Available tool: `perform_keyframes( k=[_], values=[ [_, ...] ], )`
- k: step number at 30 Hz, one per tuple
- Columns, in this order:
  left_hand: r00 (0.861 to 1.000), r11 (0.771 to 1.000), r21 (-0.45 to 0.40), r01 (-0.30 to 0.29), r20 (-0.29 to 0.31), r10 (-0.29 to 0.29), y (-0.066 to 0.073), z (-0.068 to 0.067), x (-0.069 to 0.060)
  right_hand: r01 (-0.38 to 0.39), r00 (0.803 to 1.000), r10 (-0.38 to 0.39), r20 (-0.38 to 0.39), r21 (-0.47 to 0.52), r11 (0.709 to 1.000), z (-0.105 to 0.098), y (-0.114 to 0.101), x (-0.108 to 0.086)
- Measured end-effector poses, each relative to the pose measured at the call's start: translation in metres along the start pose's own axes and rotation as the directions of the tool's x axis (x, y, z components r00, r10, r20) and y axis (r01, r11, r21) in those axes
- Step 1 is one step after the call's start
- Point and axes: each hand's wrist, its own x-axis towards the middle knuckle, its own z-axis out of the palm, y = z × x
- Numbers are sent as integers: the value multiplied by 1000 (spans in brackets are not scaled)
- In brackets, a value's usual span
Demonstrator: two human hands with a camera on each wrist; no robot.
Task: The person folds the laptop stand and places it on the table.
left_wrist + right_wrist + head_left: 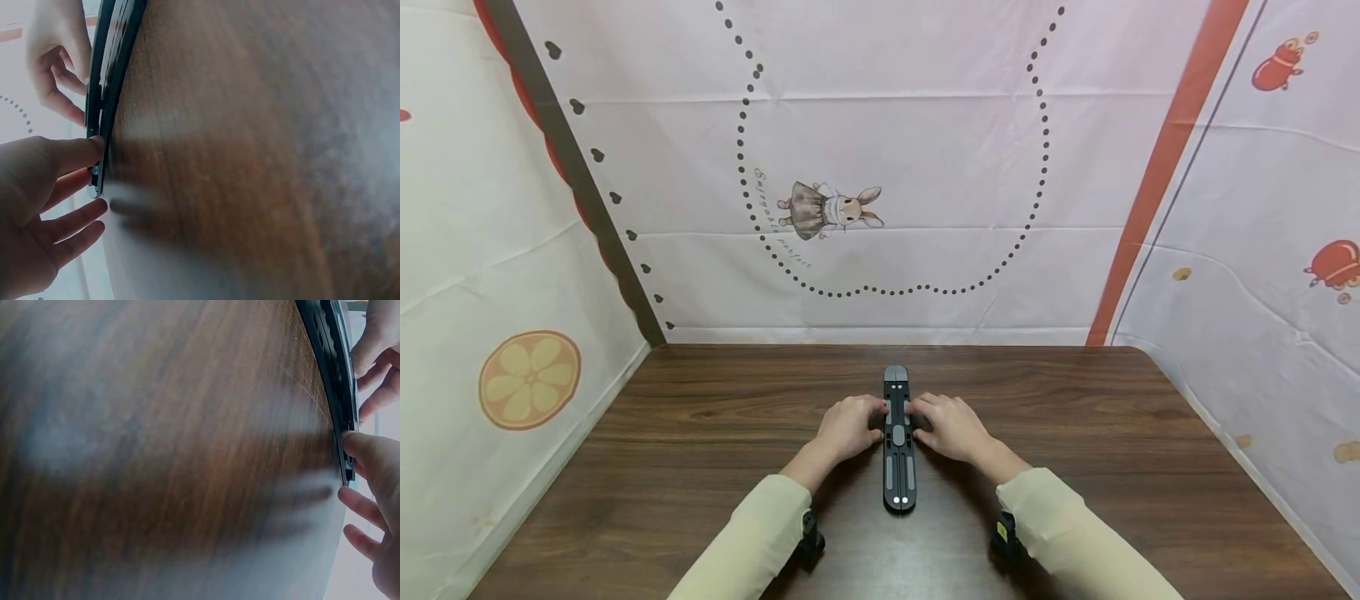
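Note:
A folded laptop stand (pixel 898 454), black with grey pads, lies lengthwise on the brown wooden table (pixel 715 392). My left hand (pixel 848 427) holds its left edge near the upper half, thumb and index finger at the side. Opposite it, my right hand (pixel 953 427) holds the right edge in the same way. Seen from the left wrist, the thumb (pixel 81 153) rests against the stand (pixel 112 75), while the other fingers spread below. The right wrist view has the right thumb (pixel 362 447) against the stand (pixel 334 375); the index fingertip is partly hidden.
White printed cloth (pixel 940 167) hangs behind the table, with more cloth along the left (pixel 460 250) and right (pixel 1247 275) sides. Dark wrist cameras sit at the left cuff (pixel 809 542) and the right cuff (pixel 1006 537).

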Motion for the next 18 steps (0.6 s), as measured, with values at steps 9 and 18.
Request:
perform_keyframes(
  k=[9, 18],
  values=[
    [998, 999, 15, -33, 48, 32, 0, -4, -2, 12, 1000, -12, 14, 12, 1000, -2, 1, -2],
    [996, 995, 62, -84, 8, 84, -1, -13, -10, 2, 1000, -2, 26, -1, 1000, -14, -3, -6]
  ],
)
